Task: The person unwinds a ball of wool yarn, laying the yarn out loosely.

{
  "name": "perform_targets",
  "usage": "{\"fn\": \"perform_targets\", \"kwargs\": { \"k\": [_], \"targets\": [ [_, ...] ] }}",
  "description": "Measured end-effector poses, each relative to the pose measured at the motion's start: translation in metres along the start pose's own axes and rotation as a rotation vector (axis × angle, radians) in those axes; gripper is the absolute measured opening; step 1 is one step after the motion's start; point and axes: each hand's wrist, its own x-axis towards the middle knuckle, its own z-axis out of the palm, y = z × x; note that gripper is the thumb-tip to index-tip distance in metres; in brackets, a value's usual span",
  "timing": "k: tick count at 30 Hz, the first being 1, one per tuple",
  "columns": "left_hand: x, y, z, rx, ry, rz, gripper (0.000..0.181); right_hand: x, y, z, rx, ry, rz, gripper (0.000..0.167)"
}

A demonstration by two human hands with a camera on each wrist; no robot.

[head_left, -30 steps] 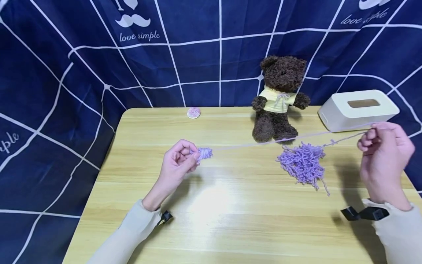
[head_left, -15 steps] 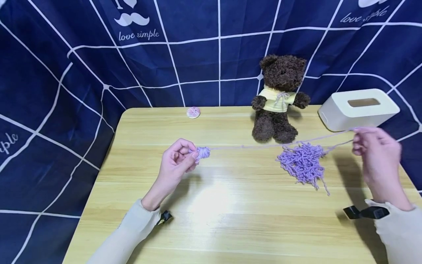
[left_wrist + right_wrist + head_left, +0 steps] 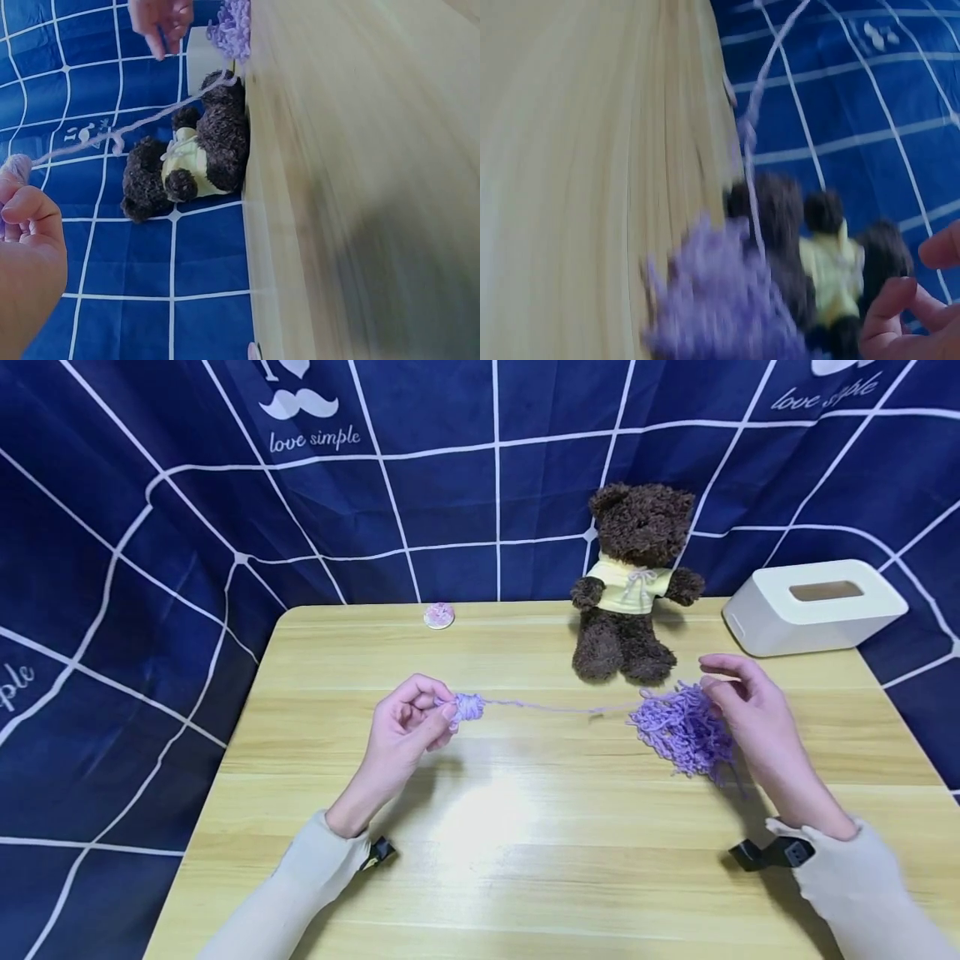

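Note:
My left hand (image 3: 408, 718) pinches a small wound bundle of purple yarn (image 3: 469, 707) between thumb and fingers, above the table's middle. From the bundle a slack strand (image 3: 555, 707) runs right to a loose heap of purple yarn (image 3: 682, 731) on the table; the strand also crosses the left wrist view. Beside and partly over the heap is my right hand (image 3: 757, 718). Its thumb and forefinger stand apart in the right wrist view, with no yarn seen between those fingertips (image 3: 900, 292). The heap's right edge is hidden behind that hand in the head view.
A brown teddy bear (image 3: 637, 585) in a yellow top stands behind the heap. At the back right is a white tissue box (image 3: 813, 610). A small round pink-and-white disc (image 3: 439, 616) lies near the wooden table's (image 3: 525, 860) back edge, against a blue gridded cloth (image 3: 442, 502).
My right hand has come left and slightly down to the heap, its fingers letting go of the yarn. The strand, taut before, now sags. My left hand stays almost still with the bundle.

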Motion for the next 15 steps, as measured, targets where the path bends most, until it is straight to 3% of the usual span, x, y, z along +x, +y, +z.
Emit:
{"fn": "perform_targets", "kwargs": {
  "k": [8,15],
  "targets": [
    [0.001,-0.003,0.004,-0.003,-0.01,-0.002,0.01,-0.022,-0.024,0.071,-0.026,-0.151,-0.061,0.031],
    [0.001,-0.004,0.007,0.003,-0.012,0.011,0.017,-0.035,-0.04,0.124,0.126,-0.352,-0.135,0.03]
  ]
}}
